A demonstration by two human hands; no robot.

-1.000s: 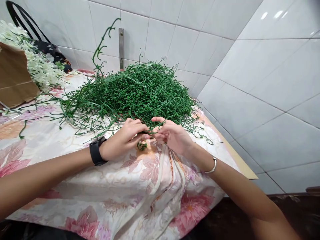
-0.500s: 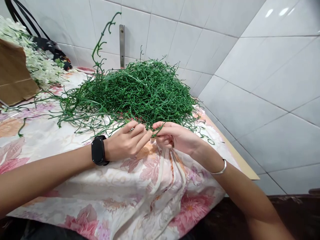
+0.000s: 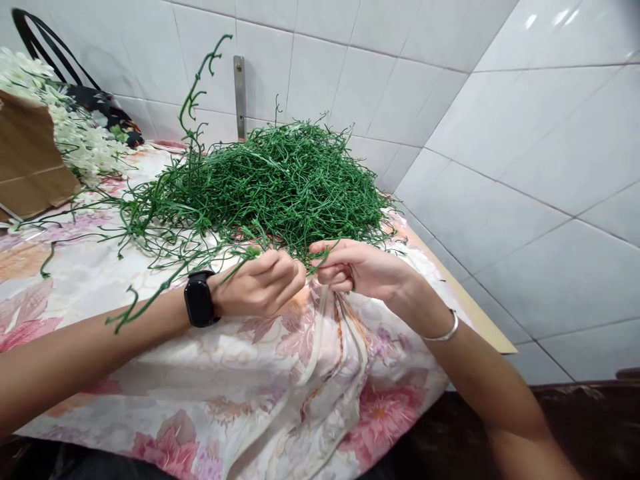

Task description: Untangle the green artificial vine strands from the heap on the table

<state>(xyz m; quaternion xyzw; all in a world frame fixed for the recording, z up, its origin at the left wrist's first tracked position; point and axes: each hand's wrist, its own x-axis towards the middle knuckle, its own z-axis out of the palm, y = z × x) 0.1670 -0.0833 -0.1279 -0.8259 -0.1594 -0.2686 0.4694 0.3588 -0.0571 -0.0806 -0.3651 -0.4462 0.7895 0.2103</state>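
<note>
Nearest me, floral cloth (image 3: 170,400) hanging over the front of the worktop (image 3: 90,280), large pink blooms on white; its pale folded edging gathers upward to just below my hands. Left wrist: black watch (image 3: 199,300), dark screen. Right wrist: thin silvery bangle (image 3: 445,328). Left hand (image 3: 263,283) curled closed about a green stem (image 3: 163,289), back of the hand toward me, fingertips mostly hidden; the stem leaves above the knuckles and trails left past the watch, its forked end showing over my forearm. Right hand (image 3: 357,270) just beside the left, thumb and forefinger pinching a short green end (image 3: 323,259), the other fingers folded in. Cannot tell whether that end belongs to the same stem. Directly beyond both hands, the pile (image 3: 295,180) of tangled green stems, a broad heap on the cloth, loose strands spilling left and toward me; one knobbly stem stands well above it at the left. Far left, a brown cardboard piece (image 3: 30,153), creased across; behind it, many white flowers (image 3: 95,147) bunched together. Behind those, a dark patterned bag (image 3: 100,103) with black handles. Back of everything, a narrow metal strip (image 3: 240,93) upright against the white tiled wall (image 3: 540,160).
</note>
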